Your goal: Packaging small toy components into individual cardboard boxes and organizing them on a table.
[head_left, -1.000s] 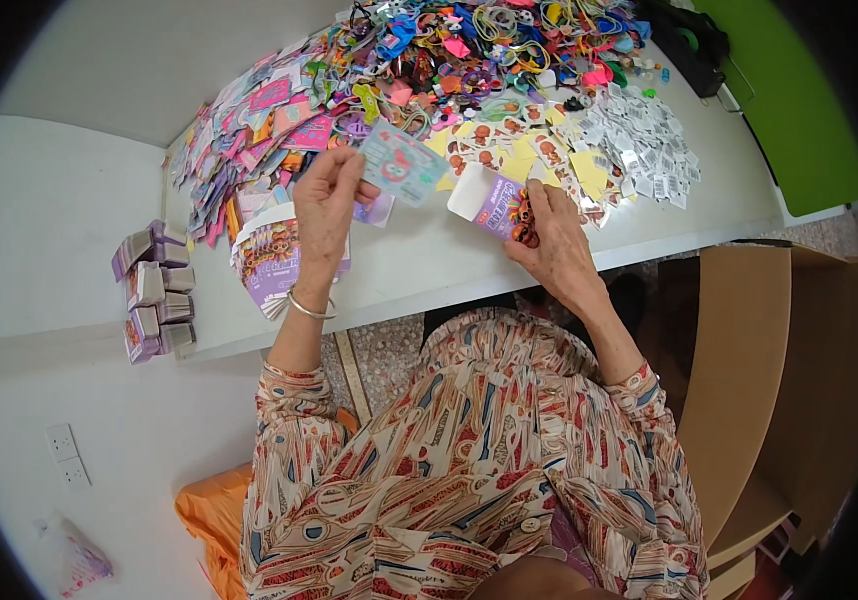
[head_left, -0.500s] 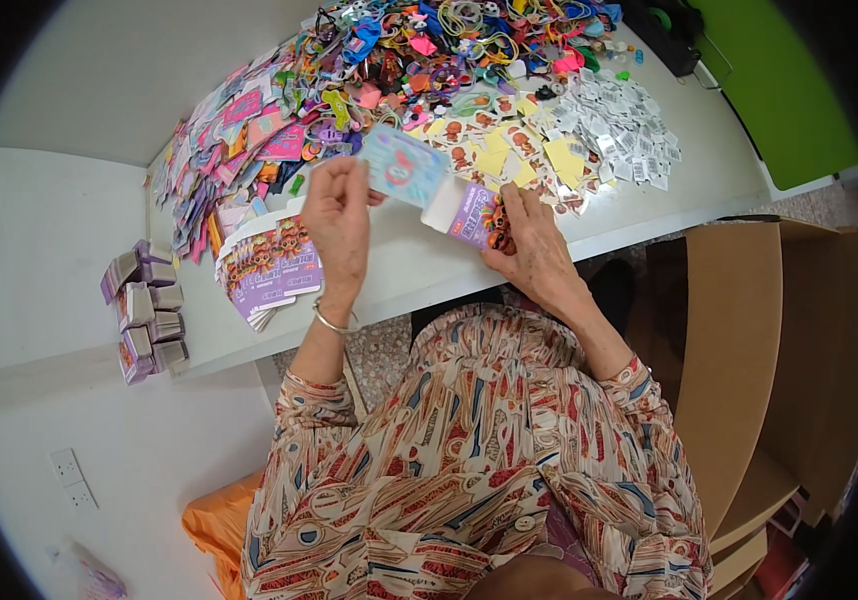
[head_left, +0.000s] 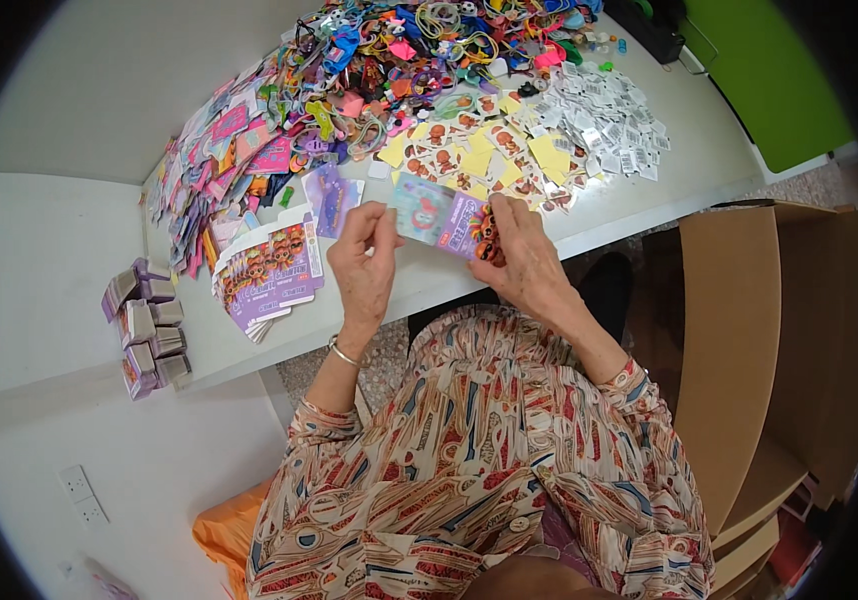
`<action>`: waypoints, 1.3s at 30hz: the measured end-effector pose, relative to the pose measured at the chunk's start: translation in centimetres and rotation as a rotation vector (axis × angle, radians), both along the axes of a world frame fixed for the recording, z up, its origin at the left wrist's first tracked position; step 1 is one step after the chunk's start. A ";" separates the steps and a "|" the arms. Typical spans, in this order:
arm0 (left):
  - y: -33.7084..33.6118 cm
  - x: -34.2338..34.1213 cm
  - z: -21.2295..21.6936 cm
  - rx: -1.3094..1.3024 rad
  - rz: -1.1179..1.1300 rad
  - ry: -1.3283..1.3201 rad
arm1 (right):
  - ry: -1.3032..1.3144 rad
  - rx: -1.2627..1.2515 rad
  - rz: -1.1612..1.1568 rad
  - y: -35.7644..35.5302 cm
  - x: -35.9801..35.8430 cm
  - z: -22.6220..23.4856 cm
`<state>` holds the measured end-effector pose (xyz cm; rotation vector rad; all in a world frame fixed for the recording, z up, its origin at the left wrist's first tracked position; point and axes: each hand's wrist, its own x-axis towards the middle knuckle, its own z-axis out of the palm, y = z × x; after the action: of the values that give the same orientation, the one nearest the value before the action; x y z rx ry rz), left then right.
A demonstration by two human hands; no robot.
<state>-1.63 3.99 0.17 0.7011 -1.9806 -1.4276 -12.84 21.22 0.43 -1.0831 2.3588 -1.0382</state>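
Note:
In my right hand (head_left: pixel 524 250) is a small purple box (head_left: pixel 461 225) with cartoon figures, gripped between thumb and fingers at the table's front edge. A pale blue card (head_left: pixel 419 208) with a pink figure reaches into the box's left end, part of it hidden inside. My left hand (head_left: pixel 364 265), a bangle at its wrist, is closed in a pinch at the card's outer edge. Just beyond that hand lies a purple printed piece (head_left: pixel 334 200) on the table. Left of it rests a fanned stack of flat purple boxes (head_left: pixel 269 268).
Small colourful toys (head_left: pixel 419 60) are heaped at the back, with printed packets (head_left: pixel 214 165) on the left. Brown-figure stickers and yellow papers (head_left: pixel 479 155) lie beside white labels (head_left: pixel 604 115). Filled purple boxes (head_left: pixel 149 325) stand at far left; an open carton (head_left: pixel 729 370) is at right.
The card has moved down and right, and its end has gone into the box. My left hand shifted down and right, uncovering the purple printed piece behind it.

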 end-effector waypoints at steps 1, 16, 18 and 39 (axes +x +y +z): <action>0.1 -0.2 -0.1 0.000 -0.002 -0.001 | 0.011 0.026 0.021 0.1 0.2 0.1; -3.9 -9.6 -3.8 -0.897 -0.277 -0.316 | 0.138 0.092 -0.241 4.5 -2.2 -0.2; -4.1 -9.9 -4.4 -0.902 -0.296 -0.292 | 0.125 0.090 -0.242 4.5 -2.2 -0.3; -3.2 -10.6 1.2 0.232 -0.339 -0.008 | 0.162 0.095 -0.227 3.5 -2.8 -0.9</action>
<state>-12.27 0.77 1.35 0.4803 -2.0294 -1.8794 -15.64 24.73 -0.48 -0.9121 2.6811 -0.9304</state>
